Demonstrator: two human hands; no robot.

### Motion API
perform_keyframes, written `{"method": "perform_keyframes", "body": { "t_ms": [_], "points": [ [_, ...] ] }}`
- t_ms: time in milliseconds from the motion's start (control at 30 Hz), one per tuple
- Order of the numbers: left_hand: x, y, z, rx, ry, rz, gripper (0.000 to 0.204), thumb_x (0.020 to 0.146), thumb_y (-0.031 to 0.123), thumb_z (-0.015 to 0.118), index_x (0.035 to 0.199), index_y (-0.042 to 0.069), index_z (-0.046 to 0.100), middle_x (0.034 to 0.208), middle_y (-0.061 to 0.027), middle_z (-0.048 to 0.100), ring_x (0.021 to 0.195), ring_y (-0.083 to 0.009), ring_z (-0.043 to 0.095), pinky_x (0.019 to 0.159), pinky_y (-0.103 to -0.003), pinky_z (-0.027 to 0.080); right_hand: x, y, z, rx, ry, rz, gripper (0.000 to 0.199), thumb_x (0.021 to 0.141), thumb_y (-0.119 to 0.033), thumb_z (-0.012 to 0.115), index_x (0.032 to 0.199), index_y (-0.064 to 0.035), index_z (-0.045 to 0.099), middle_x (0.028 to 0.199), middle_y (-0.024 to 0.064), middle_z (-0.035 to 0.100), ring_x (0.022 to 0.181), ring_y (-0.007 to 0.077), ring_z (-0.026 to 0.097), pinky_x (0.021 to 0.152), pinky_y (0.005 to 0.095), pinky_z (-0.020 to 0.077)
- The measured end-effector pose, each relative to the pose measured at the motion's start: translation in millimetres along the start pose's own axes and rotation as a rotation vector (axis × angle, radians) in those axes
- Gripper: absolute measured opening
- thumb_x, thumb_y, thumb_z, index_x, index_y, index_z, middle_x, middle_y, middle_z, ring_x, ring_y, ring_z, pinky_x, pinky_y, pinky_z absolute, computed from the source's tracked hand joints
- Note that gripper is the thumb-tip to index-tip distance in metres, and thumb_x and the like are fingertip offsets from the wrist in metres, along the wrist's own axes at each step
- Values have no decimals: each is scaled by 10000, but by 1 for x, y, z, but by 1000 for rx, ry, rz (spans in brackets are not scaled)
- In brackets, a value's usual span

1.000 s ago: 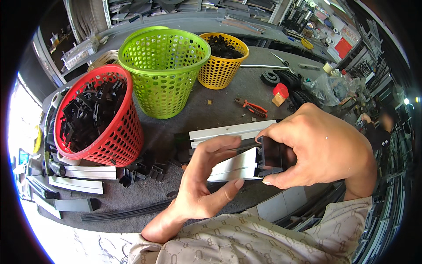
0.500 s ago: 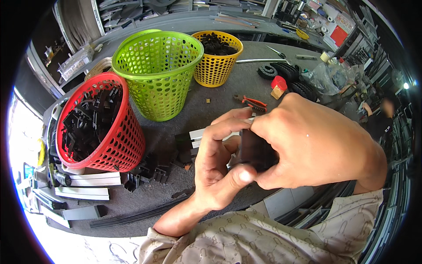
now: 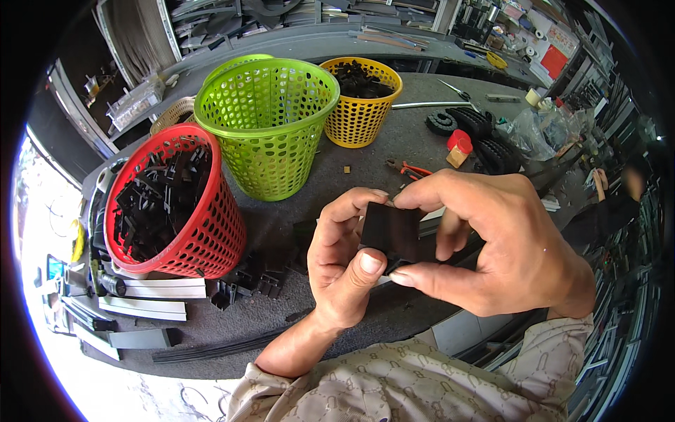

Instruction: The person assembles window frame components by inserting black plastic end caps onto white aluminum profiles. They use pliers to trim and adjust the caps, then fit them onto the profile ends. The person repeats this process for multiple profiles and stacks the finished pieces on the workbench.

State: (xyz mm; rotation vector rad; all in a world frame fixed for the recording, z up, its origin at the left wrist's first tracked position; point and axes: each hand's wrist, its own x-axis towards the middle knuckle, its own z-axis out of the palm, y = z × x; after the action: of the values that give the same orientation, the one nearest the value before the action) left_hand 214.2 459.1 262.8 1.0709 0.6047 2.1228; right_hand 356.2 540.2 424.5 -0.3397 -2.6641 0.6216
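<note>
A small black block-like plastic piece (image 3: 391,231) is held up between my two hands above the workbench. My left hand (image 3: 339,264) grips its left side, the thumb lying along the front and the fingers behind the edge. My right hand (image 3: 496,239) pinches the piece at its right side, index finger at the top and thumb at the lower corner. Several similar black pieces (image 3: 242,281) lie on the bench beside the red basket (image 3: 204,235), which is full of black plastic parts (image 3: 165,197).
A green basket (image 3: 271,165) stands behind, beside a yellow basket (image 3: 357,121) of black parts. Red-handled pliers (image 3: 409,169), a red cap-like item (image 3: 459,140), black ribbed coils (image 3: 472,121) and scissors (image 3: 455,90) lie at the right. White strips (image 3: 144,308) lie at left. Another person (image 3: 619,200) is far right.
My right hand has opened away from the black piece, uncovering more of it, and now pinches only its edge. The whole view has shifted slightly.
</note>
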Motion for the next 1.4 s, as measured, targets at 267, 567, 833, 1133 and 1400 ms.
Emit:
{"method": "perform_keyframes", "body": {
  "t_ms": [267, 567, 833, 1133, 1400],
  "points": [
    [2, 3, 1, -130, -44, -15, 695, 987, 379, 776, 1442, -61, 490, 1303, -172, 643, 1118, -227, 671, 997, -377, 543, -20, 37, -15, 240, 37, 128, 488, 847, -178, 888, 1235, 21, 669, 938, 108, 767, 736, 131, 727, 629, 280, 568],
    [11, 0, 9, -17, 37, 29, 722, 974, 509, 739, 1390, -33, 503, 1158, -167, 594, 840, -300, 661, 693, -409, 530, -42, 337, 72, -344, 166, 485, 706, 769, -470, 911, 1220, 36, 712, 1172, 251, 748, 1122, 416, 716, 973, 493, 562],
    [10, -1, -1, -224, -41, 9, 619, 998, 333, 766, 1434, -30, 519, 1219, -160, 680, 993, -254, 727, 898, -377, 590, -30, 363, 101, -362, -25, 451, 537, 682, -381, 861, 991, 36, 721, 883, 276, 720, 906, 487, 714, 832, 537, 556],
    [8, 0, -5, -284, -28, -39, 626, 980, 319, 794, 1433, -27, 534, 1261, -126, 665, 1067, -234, 715, 972, -376, 573, -43, 113, -26, 508, 251, 316, 248, 886, -210, 693, 1029, -72, 544, 791, -48, 464, 662, 42, 438, 577, 238, 357],
    [8, -1, -2, -285, -86, -55, 620, 992, 299, 780, 1448, -33, 523, 1327, -138, 641, 1112, -214, 697, 1018, -363, 541, -33, 13, -36, 46, 208, -52, 334, 784, -164, 788, 1005, 4, 602, 715, 2, 554, 569, 101, 507, 531, 265, 397]
  ]
}}
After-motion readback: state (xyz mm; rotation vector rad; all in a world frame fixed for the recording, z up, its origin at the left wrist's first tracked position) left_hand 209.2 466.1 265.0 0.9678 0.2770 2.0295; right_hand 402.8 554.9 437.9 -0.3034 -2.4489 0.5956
